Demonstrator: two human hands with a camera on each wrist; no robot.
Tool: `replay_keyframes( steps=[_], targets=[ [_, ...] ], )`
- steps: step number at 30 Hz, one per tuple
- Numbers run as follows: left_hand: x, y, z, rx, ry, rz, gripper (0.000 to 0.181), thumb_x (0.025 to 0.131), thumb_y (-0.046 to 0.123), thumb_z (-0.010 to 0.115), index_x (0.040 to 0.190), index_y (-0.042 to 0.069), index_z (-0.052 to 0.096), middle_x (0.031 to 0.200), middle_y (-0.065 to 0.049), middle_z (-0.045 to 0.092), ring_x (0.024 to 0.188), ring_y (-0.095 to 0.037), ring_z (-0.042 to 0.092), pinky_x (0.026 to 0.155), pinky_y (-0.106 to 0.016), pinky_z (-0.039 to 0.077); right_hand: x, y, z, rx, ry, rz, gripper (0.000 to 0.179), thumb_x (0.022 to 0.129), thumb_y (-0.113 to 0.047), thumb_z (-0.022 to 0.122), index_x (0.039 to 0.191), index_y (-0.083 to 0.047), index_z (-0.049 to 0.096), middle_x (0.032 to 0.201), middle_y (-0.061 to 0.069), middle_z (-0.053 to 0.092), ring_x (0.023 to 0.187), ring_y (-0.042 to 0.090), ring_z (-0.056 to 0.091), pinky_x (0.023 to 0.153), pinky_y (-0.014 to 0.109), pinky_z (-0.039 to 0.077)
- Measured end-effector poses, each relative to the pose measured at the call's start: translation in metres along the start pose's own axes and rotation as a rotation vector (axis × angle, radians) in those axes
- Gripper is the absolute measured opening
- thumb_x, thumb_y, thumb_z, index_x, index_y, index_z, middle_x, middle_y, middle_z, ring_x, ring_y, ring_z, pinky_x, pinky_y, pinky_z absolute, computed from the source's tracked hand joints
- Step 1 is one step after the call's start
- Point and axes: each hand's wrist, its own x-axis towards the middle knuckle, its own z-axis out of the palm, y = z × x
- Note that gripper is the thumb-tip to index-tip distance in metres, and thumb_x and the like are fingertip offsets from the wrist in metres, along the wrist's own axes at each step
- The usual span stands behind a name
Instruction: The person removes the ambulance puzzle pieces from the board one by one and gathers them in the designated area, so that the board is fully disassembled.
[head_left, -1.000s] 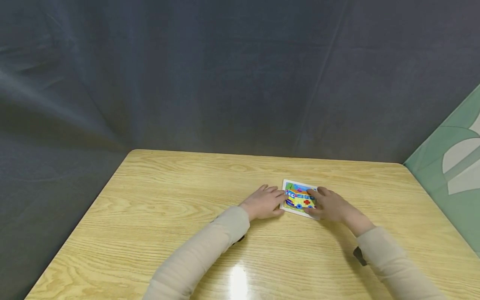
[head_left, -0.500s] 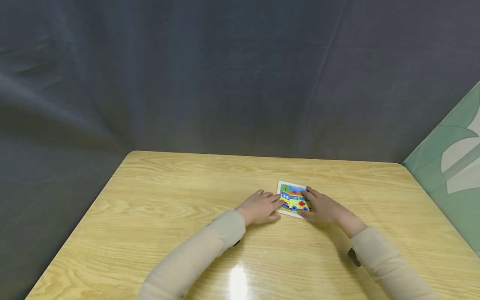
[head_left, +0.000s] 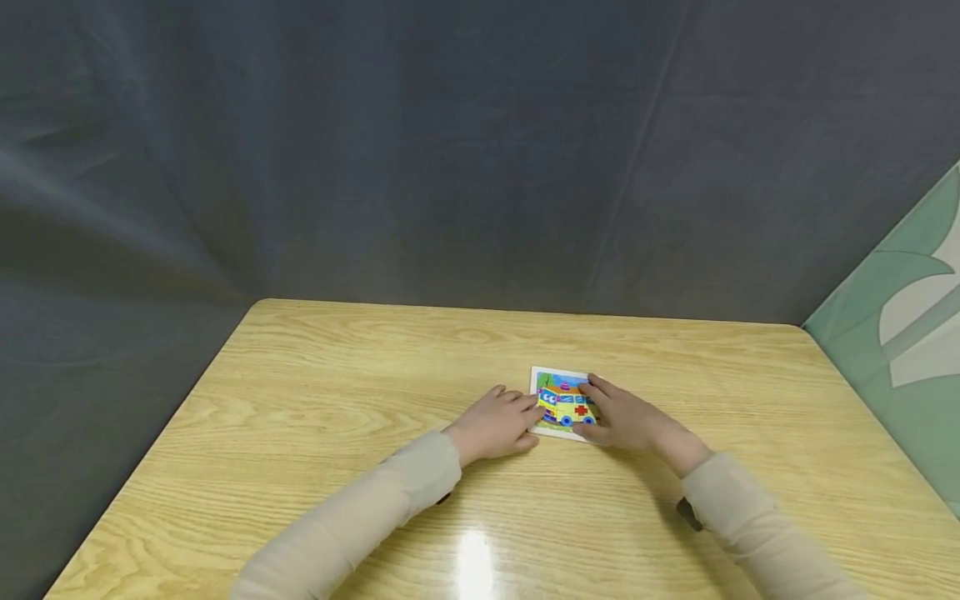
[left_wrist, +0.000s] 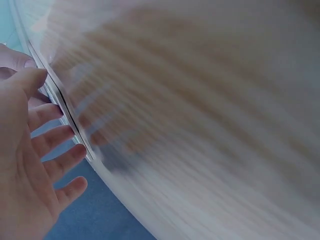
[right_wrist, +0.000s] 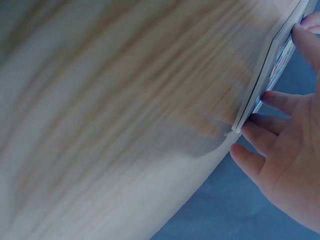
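A flat picture board [head_left: 564, 398] with a white border lies on the table, its picture a yellow ambulance with cartoon eyes and a red cross. My left hand [head_left: 497, 423] is at its left edge, fingers spread, some fingertips over the picture. From the right, my right hand [head_left: 628, 418] rests on the board's right side, thumb towards the near edge, covering that part. In the right wrist view the thumb and fingertips touch the edge of the board [right_wrist: 270, 65]. The left wrist view shows the left hand [left_wrist: 30, 135] with extended fingers along the board's thin edge [left_wrist: 65, 105].
The wood-grain table [head_left: 300, 400] has a glossy surface with a bright reflection near the front. A dark curtain [head_left: 450, 158] hangs behind its far edge and down the left. Green and white patterned fabric [head_left: 915, 333] stands at the right.
The board has slid left across the table and turned slightly. Both hands have moved left along with it, keeping their places at its two sides.
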Motion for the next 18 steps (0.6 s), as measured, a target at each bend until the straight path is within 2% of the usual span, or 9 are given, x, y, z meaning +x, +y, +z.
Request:
replay_keyframes(
  steps=[9, 18],
  targets=[
    [-0.021, -0.008, 0.000, 0.000, 0.032, -0.015, 0.048, 0.101, 0.045, 0.040, 0.143, 0.023, 0.045, 0.149, 0.003, 0.044, 0.136, -0.018, 0.044, 0.118, -0.040, 0.030, 0.007, -0.017, 0.004, -0.028, 0.016, -0.053, 0.077, 0.094, -0.045, 0.056, 0.146, 0.006, 0.032, 0.153, 0.030, 0.025, 0.136, 0.050, 0.033, 0.107, 0.060, 0.036],
    [-0.035, -0.016, -0.002, 0.001, 0.118, -0.016, 0.041, 0.100, 0.043, 0.043, 0.130, 0.019, 0.058, 0.133, 0.001, 0.059, 0.127, -0.018, 0.053, 0.113, -0.039, 0.036, 0.014, -0.034, 0.007, -0.052, -0.007, -0.082, 0.077, 0.093, -0.044, 0.058, 0.146, 0.005, 0.032, 0.153, 0.028, 0.026, 0.137, 0.048, 0.033, 0.109, 0.057, 0.035]
  ],
)
